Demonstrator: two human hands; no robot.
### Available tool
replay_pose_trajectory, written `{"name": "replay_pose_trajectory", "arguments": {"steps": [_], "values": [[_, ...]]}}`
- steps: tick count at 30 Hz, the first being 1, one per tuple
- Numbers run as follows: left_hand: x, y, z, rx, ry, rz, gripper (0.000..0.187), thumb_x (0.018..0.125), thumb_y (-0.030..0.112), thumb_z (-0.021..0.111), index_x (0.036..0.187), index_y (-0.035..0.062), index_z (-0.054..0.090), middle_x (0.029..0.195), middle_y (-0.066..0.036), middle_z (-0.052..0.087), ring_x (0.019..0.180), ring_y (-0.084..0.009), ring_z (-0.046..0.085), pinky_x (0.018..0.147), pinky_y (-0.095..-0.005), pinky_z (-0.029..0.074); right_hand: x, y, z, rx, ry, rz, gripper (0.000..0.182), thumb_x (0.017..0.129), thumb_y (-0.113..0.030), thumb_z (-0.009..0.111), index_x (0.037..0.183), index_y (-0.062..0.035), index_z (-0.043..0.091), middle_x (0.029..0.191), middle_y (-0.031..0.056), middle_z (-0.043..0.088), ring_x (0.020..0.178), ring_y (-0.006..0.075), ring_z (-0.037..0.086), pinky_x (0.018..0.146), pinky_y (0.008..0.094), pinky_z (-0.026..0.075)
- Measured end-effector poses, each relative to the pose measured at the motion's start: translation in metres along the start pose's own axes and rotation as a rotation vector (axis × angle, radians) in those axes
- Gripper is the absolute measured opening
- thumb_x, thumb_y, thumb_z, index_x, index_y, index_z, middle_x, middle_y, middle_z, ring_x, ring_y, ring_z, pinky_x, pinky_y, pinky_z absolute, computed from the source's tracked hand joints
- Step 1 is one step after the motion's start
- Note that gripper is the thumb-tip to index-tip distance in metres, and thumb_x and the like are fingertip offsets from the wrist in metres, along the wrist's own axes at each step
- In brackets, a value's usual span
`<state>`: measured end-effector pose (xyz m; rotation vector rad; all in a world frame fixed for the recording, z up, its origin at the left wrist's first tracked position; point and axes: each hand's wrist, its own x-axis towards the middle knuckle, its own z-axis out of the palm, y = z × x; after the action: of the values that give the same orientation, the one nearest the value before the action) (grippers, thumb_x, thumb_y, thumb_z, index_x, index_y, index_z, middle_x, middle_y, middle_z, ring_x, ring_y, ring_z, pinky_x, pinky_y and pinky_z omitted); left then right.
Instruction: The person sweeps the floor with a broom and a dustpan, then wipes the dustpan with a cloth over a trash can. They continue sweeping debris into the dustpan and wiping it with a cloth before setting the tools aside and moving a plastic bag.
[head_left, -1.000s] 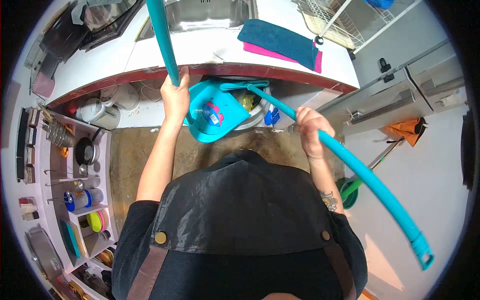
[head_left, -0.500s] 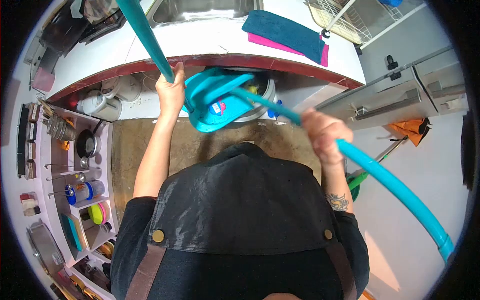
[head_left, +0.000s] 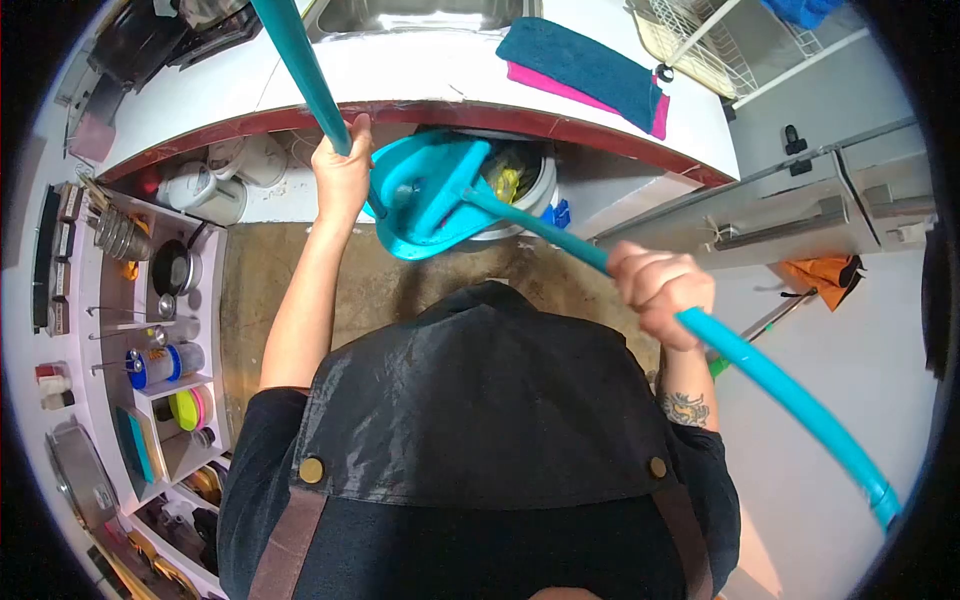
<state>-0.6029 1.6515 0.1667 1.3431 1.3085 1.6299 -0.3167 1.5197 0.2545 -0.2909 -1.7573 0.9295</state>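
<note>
My left hand is wrapped round the upright turquoise handle of a long-handled dustpan. The dustpan hangs tilted below the counter edge, at the mouth of a round waste bin. Through the bin's opening some yellow-green waste shows. My right hand grips a second turquoise pole, which slants from lower right toward the pan. At its far end, a turquoise head overlaps the dustpan in this view; its underside is hidden.
A white counter with a red edge holds a sink and folded towels. Shelves with kitchenware stand on the left. White buckets sit under the counter. A grey fridge is on the right.
The head on the right pole has turned and shifted left within the pan, uncovering more of the bin's contents. My right hand has moved slightly right and down; the left still grips the dustpan handle.
</note>
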Motion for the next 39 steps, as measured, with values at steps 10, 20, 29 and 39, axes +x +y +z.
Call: {"name": "replay_pose_trajectory", "arguments": {"steps": [10, 20, 29, 39], "values": [[0.018, -0.005, -0.012, 0.030, -0.069, 0.033, 0.023, 0.079, 0.013, 0.054, 0.060, 0.0058, 0.045, 0.049, 0.001, 0.044, 0.042, -0.0050, 0.041, 0.040, -0.0202, 0.033, -0.028, 0.001, -0.034, -0.440, 0.169, -0.010, 0.022, 0.071, -0.011, 0.052, 0.054, -0.0045, 0.040, 0.047, 0.0033, 0.037, 0.042, 0.0149, 0.033, 0.049, 0.0320, 0.028], [0.020, -0.005, -0.012, -0.026, -0.042, 0.010, 0.026, 0.081, 0.012, 0.052, 0.057, 0.0085, 0.041, 0.048, 0.001, 0.041, 0.042, -0.0059, 0.040, 0.038, -0.0200, 0.032, -0.034, 0.019, -0.017, -0.064, 0.519, -0.146, 0.024, 0.076, -0.015, 0.049, 0.055, -0.0070, 0.041, 0.046, 0.0027, 0.040, 0.042, 0.0143, 0.037, 0.052, 0.0317, 0.030], [0.020, -0.008, -0.014, -0.029, -0.096, 0.026, 0.023, 0.079, 0.015, 0.054, 0.060, 0.0059, 0.045, 0.049, 0.001, 0.043, 0.043, -0.0055, 0.041, 0.040, -0.0204, 0.034, -0.003, -0.009, 0.000, -0.037, 0.040, 0.020, 0.029, 0.072, -0.012, 0.053, 0.048, -0.0043, 0.038, 0.043, 0.0022, 0.035, 0.040, 0.0159, 0.035, 0.044, 0.0322, 0.029], [0.010, -0.009, -0.013, 0.010, -0.005, 0.093, 0.025, 0.079, 0.016, 0.055, 0.059, 0.0068, 0.045, 0.050, 0.002, 0.044, 0.044, -0.0053, 0.042, 0.041, -0.0199, 0.034, 0.011, 0.015, 0.006, 0.216, 0.284, -0.057, 0.028, 0.071, -0.013, 0.057, 0.051, -0.0035, 0.039, 0.044, 0.0030, 0.037, 0.040, 0.0162, 0.036, 0.042, 0.0317, 0.028]]}}
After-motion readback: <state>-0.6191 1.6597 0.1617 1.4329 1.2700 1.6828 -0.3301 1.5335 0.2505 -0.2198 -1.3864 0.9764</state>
